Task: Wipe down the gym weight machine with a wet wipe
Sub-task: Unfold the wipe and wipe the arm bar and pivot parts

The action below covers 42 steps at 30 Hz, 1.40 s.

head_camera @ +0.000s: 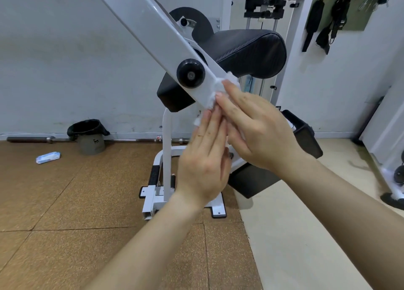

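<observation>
Both grips meet at the lower end of the machine's slanted white arm (153,31), as the head view shows it. The right grip (260,127) lays straight fingers flat over the crumpled wet wipe (208,101) and presses it against the bar's end, just past the black knob (190,73). It clasps nothing, only pushes. The left grip (203,158) comes up from below with fingers straight and together, its tips touching the wipe's hanging lower flap, probably to keep the cloth wrapped round the edge. So the wipe sits under the right fingertips and above the left ones, sandwiched against metal. Both thumbs are hidden, so I can't rule out a pinch behind. Beyond the grips stands the black padded seat (251,51). Well off to their left, a wipe packet (48,157) and a bin (87,134) are on the floor (65,202).
</observation>
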Motion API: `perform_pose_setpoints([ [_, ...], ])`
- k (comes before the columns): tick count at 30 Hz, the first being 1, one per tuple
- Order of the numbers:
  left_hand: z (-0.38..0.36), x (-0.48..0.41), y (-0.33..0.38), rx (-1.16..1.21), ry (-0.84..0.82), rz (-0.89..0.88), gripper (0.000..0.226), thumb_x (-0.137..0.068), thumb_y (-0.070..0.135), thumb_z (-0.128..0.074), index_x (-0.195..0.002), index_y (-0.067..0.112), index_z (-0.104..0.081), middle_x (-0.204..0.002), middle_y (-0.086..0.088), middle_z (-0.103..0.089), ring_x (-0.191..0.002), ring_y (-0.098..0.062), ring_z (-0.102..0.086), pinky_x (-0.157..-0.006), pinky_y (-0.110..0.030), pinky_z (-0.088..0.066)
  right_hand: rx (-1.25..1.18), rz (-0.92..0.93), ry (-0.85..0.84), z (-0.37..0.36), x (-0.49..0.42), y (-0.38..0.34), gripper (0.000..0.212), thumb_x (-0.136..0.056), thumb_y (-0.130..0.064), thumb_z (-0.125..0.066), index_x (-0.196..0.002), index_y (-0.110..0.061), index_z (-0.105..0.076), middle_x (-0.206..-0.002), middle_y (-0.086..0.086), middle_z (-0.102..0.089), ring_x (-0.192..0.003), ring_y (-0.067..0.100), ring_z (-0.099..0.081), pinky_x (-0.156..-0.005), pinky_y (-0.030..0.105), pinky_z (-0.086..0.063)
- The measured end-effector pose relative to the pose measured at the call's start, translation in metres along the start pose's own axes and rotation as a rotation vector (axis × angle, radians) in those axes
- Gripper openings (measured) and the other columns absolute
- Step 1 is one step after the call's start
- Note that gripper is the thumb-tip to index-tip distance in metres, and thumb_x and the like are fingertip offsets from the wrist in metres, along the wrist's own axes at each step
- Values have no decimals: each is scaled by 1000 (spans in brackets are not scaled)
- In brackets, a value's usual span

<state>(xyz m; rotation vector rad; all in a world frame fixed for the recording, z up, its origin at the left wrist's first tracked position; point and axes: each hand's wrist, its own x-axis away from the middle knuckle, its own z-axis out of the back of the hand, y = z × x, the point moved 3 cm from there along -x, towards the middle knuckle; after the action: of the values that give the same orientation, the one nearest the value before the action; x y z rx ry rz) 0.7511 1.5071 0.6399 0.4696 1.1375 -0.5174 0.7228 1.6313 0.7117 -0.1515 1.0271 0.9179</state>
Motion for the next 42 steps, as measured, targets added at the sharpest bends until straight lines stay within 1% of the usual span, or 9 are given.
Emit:
perform_pose_setpoints([
  [6,-22,25,24,41,-94,-78,48,-92,-1,-54,-140,-1,-54,-150,-15,-48,-145,-23,-40,-113,-43,-42,110,-23,-40,7,65,14,39,-98,-13,-44,-128,1,-65,-136,22,-60,-98,38,-66,-85,46,-49],
  [10,-30,36,29,65,-98,-103,37,-90,-2,-60,-126,3,-69,-137,-7,-63,-131,-19,-57,-104,-36,-51,183,-20,4,13,75,15,24,-93,-10,-53,-100,-3,-74,-114,19,-70,-82,37,-64,-77,44,-49],
  [16,-25,35,15,133,-50,33,23,-84,-10,-68,-99,5,-75,-106,-5,-72,-97,-21,-68,-85,-33,-55,266,15,21,18,78,12,14,-90,-9,-60,-83,-7,-72,-87,9,-67,-73,32,-57,-70,41,-44],
  [20,-7,31,12,147,-25,85,20,-81,-11,-70,-97,1,-73,-100,-9,-68,-91,-22,-66,-84,-29,-55,234,-15,-13,21,79,-2,12,-87,-6,-58,-82,-8,-69,-80,7,-62,-66,30,-51,-64,39,-40],
  [25,31,5,28,167,-377,406,32,-88,2,-69,-119,8,-67,-112,-2,-65,-101,-12,-61,-93,-8,-41,109,-287,-258,48,68,-9,28,-85,-9,-63,-112,-11,-69,-84,3,-60,-75,28,-54,-68,37,-40],
  [29,76,-44,51,62,-699,531,24,-95,27,-63,-117,22,-72,-108,7,-72,-103,-15,-64,-87,-32,-54,-2,-446,-489,91,28,-5,16,-77,-12,-78,-90,-18,-72,-79,1,-58,-75,27,-55,-64,37,-41],
  [32,113,-98,70,-62,-833,554,19,-97,38,-58,-112,33,-70,-104,13,-71,-98,-12,-64,-77,-34,-55,-74,-563,-623,129,-16,0,11,-74,-17,-82,-82,-20,-75,-75,0,-60,-72,27,-59,-64,34,-42],
  [36,160,-161,81,-107,-948,648,10,-98,34,-56,-107,36,-60,-93,12,-70,-83,-15,-65,-71,-36,-55,-210,-569,-844,174,-70,2,15,-92,-33,-65,-97,-23,-75,-91,1,-67,-90,27,-62,-73,36,-40],
  [42,224,-219,70,-162,-918,791,11,-101,32,-55,-106,31,-65,-89,9,-72,-80,-19,-67,-65,-36,-54,-309,-455,-951,201,-141,-16,26,-97,-27,-55,-75,-19,-64,-76,4,-59,-74,27,-54,-62,31,-27],
])
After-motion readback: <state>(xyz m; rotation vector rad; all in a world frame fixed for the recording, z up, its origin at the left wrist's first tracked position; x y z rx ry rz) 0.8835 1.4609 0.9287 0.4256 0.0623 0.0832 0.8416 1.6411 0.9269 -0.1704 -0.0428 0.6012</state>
